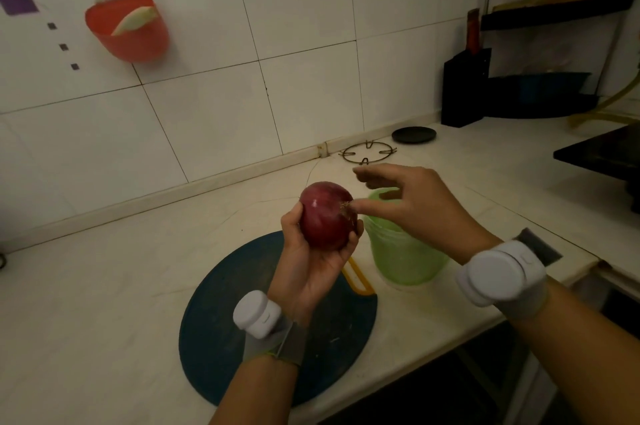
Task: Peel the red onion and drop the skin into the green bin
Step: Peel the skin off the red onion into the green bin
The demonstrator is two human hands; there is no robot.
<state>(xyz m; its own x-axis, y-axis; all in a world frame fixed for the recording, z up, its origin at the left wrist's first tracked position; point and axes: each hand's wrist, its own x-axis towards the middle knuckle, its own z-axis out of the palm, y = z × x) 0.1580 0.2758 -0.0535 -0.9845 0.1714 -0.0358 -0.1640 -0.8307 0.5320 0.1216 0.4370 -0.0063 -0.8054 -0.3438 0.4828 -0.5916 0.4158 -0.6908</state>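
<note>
Head | left grip (pixel 313 260) cups red onion (pixel 327 215) | right grip (pixel 412 204) spread, thumb at root | green bin (pixel 401 258) half hidden

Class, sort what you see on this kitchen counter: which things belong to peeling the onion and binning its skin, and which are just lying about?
Belong to the job:
red onion, held in the left hand
right hand, picking at the onion's tip
green bin

Just lying about:
round dark cutting board
yellow handle
metal pan ring
black lid
red wall basket
</note>
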